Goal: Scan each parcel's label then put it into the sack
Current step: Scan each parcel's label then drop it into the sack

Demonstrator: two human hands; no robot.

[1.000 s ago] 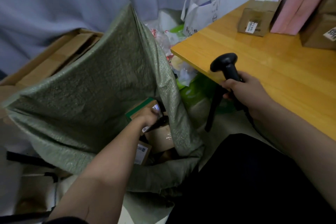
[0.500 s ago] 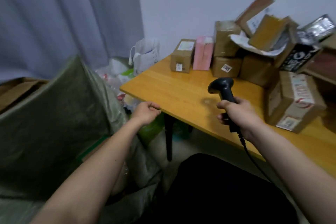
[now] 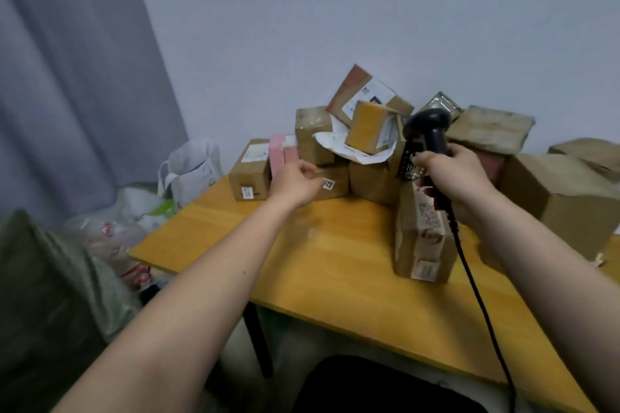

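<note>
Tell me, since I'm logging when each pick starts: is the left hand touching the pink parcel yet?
Cannot tell. In the head view the left hand overlaps the pink parcel and the brown boxes behind it, fingers loosely curled, and one angle shows neither contact nor gap.

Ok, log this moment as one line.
left hand: empty, fingers loosely curled, reaching toward parcels | right hand: holds scanner above table | sack: at left
</note>
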